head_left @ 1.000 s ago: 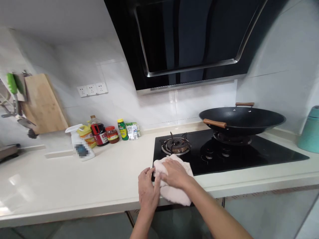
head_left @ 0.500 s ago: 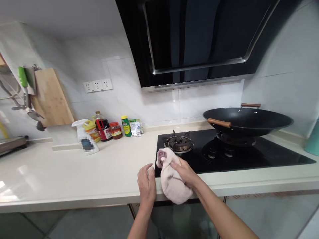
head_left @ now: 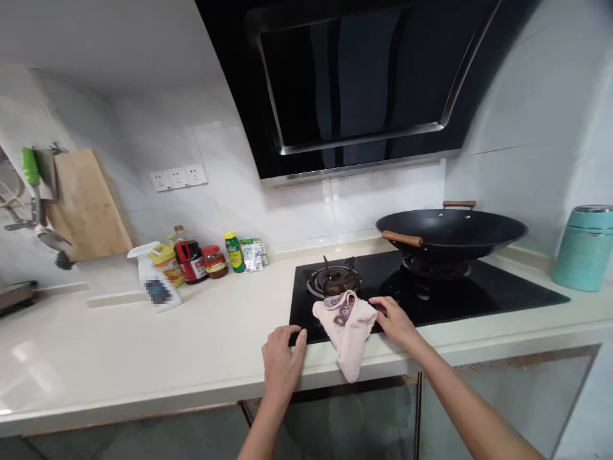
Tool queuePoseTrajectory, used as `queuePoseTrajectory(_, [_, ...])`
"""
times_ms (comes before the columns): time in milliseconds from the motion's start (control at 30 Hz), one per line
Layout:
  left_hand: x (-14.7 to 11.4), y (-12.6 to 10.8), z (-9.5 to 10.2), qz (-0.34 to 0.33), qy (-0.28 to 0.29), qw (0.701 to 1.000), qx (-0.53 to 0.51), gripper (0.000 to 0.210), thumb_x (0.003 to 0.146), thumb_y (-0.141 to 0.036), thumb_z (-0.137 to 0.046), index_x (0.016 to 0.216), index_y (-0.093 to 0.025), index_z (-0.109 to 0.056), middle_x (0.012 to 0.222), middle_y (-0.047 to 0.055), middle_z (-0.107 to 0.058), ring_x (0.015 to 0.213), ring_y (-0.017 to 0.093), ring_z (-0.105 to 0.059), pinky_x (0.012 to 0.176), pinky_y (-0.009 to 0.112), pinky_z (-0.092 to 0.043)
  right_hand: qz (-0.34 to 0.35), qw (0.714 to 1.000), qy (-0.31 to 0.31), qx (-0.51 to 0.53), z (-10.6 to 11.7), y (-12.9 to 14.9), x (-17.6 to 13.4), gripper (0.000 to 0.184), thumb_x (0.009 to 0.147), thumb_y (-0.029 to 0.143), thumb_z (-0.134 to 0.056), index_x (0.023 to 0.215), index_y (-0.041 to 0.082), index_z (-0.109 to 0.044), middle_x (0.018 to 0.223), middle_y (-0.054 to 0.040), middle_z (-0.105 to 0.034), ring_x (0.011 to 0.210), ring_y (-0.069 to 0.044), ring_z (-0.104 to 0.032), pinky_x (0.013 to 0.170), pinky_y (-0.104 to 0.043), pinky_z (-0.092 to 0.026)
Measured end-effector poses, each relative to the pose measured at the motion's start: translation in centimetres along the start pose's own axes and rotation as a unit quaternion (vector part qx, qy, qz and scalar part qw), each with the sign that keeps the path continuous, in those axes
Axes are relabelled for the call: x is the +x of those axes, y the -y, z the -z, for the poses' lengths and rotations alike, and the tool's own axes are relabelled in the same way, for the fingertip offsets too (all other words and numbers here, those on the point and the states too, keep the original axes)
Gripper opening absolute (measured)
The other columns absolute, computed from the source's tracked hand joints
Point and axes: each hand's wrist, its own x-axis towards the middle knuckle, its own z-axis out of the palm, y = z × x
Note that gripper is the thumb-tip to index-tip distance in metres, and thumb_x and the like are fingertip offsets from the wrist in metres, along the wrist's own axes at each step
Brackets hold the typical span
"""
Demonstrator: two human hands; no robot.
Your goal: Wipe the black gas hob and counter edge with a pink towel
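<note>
A pale pink cloth (head_left: 352, 329) with a purple patterned part lies bunched on the front of the black gas cooktop (head_left: 306, 319). One end of it hangs over the counter's front edge. My right hand (head_left: 395, 322) is just to the right of the cloth, fingers stretched out and not wrapped around it; whether the thumb touches the cloth is hard to tell. At the cooktop's front left corner rests my left hand (head_left: 282, 358), thumb and fingers apart, with nothing in it. Behind the cloth is the left burner (head_left: 335, 280).
A black wok (head_left: 450, 236) with wooden handles sits on the right burner. Left of the cooktop stand a white spray bottle (head_left: 152, 275), a dark sauce bottle (head_left: 190, 255), a red-lidded jar (head_left: 214, 262) and a green bottle (head_left: 234, 253). A teal container (head_left: 582, 249) stands far right.
The cloth went from my right hand's grip down onto the cooktop. My right hand has let go and moved right. My left hand stays near the corner. The view has shifted right.
</note>
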Motion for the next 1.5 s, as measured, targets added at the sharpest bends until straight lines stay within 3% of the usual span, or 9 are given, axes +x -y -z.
queuePoseTrajectory(167, [1.5, -0.9, -1.2, -0.062, 0.001, 0.998, -0.002, 0.023, 0.089, -0.038, -0.058, 0.103, -0.026, -0.072, 0.116, 0.008, -0.068, 0.117, 0.028, -0.061, 0.098, 0.049, -0.049, 0.044, 0.996, -0.027, -0.066, 2.8, -1.7, -2.7, 0.028, 0.089, 0.033, -0.048, 0.103, 0.023, -0.07, 0.111, -0.0096, -0.065, 0.108, -0.025, -0.061, 0.1, -0.042, -0.046])
queuePoseTrajectory(267, [2.7, -3.2, -2.6, -0.12, 0.03, 0.992, -0.007, 0.027, 0.091, -0.037, -0.057, 0.109, -0.026, -0.072, 0.127, 0.01, -0.065, 0.123, 0.027, -0.059, 0.105, 0.048, -0.048, 0.076, 0.974, -0.076, -0.199, 3.9, -3.2, -4.8, 0.034, 0.096, 0.037, -0.043, 0.107, 0.022, -0.072, 0.118, -0.0117, -0.069, 0.116, -0.029, -0.06, 0.106, -0.048, -0.04])
queuePoseTrajectory(433, [3.6, -8.0, -5.9, -0.147, 0.202, 0.965, 0.075, 0.046, 0.089, -0.043, -0.061, 0.131, -0.027, -0.065, 0.143, 0.009, -0.059, 0.137, 0.031, -0.049, 0.116, 0.051, -0.038, 0.096, 0.906, -0.17, -0.375, 4.5, -5.4, -8.4, 0.046, 0.103, 0.041, -0.033, 0.129, 0.024, -0.067, 0.138, -0.0094, -0.064, 0.134, -0.033, -0.051, 0.109, -0.056, -0.032])
queuePoseTrajectory(633, [4.7, -12.1, -7.6, -0.088, 0.36, 0.918, 0.142, 0.095, 0.078, -0.081, -0.052, 0.156, -0.029, -0.038, 0.163, 0.015, -0.035, 0.152, 0.049, -0.019, 0.117, 0.07, -0.02, 0.117, 0.883, -0.242, -0.385, 3.8, -5.9, -9.3, 0.04, 0.098, 0.032, -0.043, 0.127, 0.022, -0.069, 0.135, -0.0085, -0.067, 0.121, -0.03, -0.059, 0.102, -0.048, -0.038])
queuePoseTrajectory(867, [4.1, -15.4, -10.9, -0.174, 0.338, 0.92, 0.098, 0.082, 0.08, -0.08, -0.049, 0.147, -0.032, -0.05, 0.153, 0.012, -0.049, 0.144, 0.045, -0.034, 0.117, 0.07, -0.02, 0.12, 0.88, -0.311, -0.338, 2.9, -6.4, -8.7, 0.033, 0.096, 0.03, -0.047, 0.115, 0.021, -0.073, 0.121, -0.0079, -0.073, 0.106, -0.027, -0.062, 0.094, -0.044, -0.04])
queuePoseTrajectory(1033, [3.2, -15.3, -12.0, -0.163, 0.352, 0.921, 0.042, 0.08, 0.079, -0.082, -0.048, 0.147, -0.039, -0.047, 0.158, 0.008, -0.043, 0.149, 0.043, -0.025, 0.115, 0.073, -0.019, 0.146, 0.875, -0.32, -0.332, 3.0, -7.0, -9.0, 0.033, 0.096, 0.031, -0.045, 0.112, 0.019, -0.072, 0.114, -0.0087, -0.074, 0.101, -0.027, -0.063, 0.092, -0.044, -0.041])
queuePoseTrajectory(1167, [3.6, -14.0, -11.3, -0.168, 0.33, 0.928, 0.039, 0.065, 0.084, -0.07, -0.052, 0.142, -0.041, -0.052, 0.149, 0.007, -0.052, 0.145, 0.037, -0.034, 0.114, 0.069, -0.026, 0.177, 0.87, -0.306, -0.343, 3.7, -7.0, -9.2, 0.032, 0.096, 0.03, -0.045, 0.11, 0.018, -0.072, 0.114, -0.0096, -0.073, 0.101, -0.026, -0.064, 0.09, -0.043, -0.042])
queuePoseTrajectory(1333, [4.8, -11.4, -9.7, -0.152, 0.344, 0.925, 0.049, 0.067, 0.078, -0.064, -0.064, 0.14, -0.039, -0.055, 0.149, 0.004, -0.054, 0.145, 0.036, -0.036, 0.112, 0.065, -0.033, 0.188, 0.871, -0.296, -0.345, 4.2, -6.6, -9.4, 0.033, 0.096, 0.031, -0.044, 0.11, 0.019, -0.071, 0.114, -0.0098, -0.073, 0.102, -0.026, -0.064, 0.091, -0.043, -0.042])
queuePoseTrajectory(1500, [5.1, -7.6, -6.2, -0.116, 0.33, 0.933, 0.086, 0.065, 0.081, -0.06, -0.064, 0.142, -0.038, -0.054, 0.154, 0.002, -0.05, 0.148, 0.034, -0.035, 0.115, 0.06, -0.033, 0.186, 0.874, -0.301, -0.335, 4.1, -6.4, -9.5, 0.033, 0.097, 0.032, -0.043, 0.11, 0.02, -0.071, 0.111, -0.01, -0.073, 0.104, -0.028, -0.064, 0.092, -0.045, -0.042])
